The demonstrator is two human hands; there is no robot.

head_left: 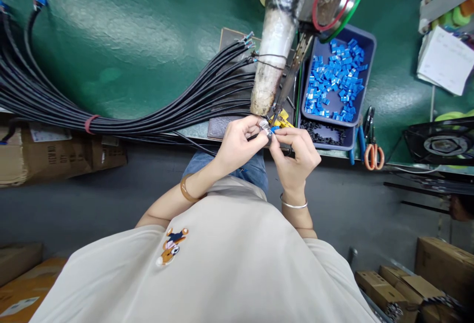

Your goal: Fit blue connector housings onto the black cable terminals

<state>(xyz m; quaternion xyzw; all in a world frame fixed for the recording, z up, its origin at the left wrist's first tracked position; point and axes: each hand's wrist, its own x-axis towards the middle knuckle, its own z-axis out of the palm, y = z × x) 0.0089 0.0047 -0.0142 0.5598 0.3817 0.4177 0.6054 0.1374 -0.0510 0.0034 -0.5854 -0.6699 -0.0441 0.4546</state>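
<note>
My left hand (pixel 240 144) is closed in a pinch on the end of a black cable, where something silvery shows at the fingertips. Against it, my right hand (pixel 296 154) pinches a small blue connector (pixel 274 129). Both sets of fingertips meet just below the mouth of a tape-wrapped pipe (pixel 272 61), and they hide most of the joint. A yellow piece (pixel 283 118) sits right behind the connector. To the left runs a bundle of black cables (pixel 155 115), its stripped ends (pixel 248 41) lying on a dark plate (pixel 222 128).
A grey bin (pixel 370 66) of blue connectors stands at the right, over a tray of small black parts (pixel 324 133). Orange-handled scissors (pixel 374 155), blue-handled pliers (pixel 359 140) and a black fan (pixel 442 140) lie farther right. A green-rimmed reel (pixel 351 9) hangs above.
</note>
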